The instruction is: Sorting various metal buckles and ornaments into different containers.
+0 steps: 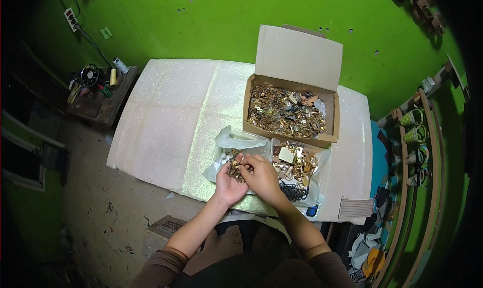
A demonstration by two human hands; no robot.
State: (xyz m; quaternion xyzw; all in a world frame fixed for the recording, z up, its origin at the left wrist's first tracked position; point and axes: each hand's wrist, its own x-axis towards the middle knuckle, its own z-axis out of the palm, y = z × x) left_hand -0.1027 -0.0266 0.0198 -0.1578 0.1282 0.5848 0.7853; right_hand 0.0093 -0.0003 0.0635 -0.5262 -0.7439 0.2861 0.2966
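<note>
My left hand (230, 190) is cupped palm up, with a small heap of gold-coloured metal pieces (234, 171) lying in it. Over that palm bends my right hand (262, 178), its fingertips pinched together at the heap; what they grip is too small to make out. Both hands are above a shallow container lined with white plastic (236, 138). To its right, a second lined container (321, 159) holds gold-coloured fittings, a pale square piece (286, 155) and a dark beaded or chain-like bundle (293, 192). Behind them stands an open cardboard box (245, 104) full of mixed metal hardware (284, 112).
A shimmery pale cover lies over the table (166, 101). Its front right corner carries a ribbed card (355, 208), near a small dark blue object (312, 211). A side stand (95, 106) with thread spools is at far left. Wooden racks with sandals (415, 134) line the right wall.
</note>
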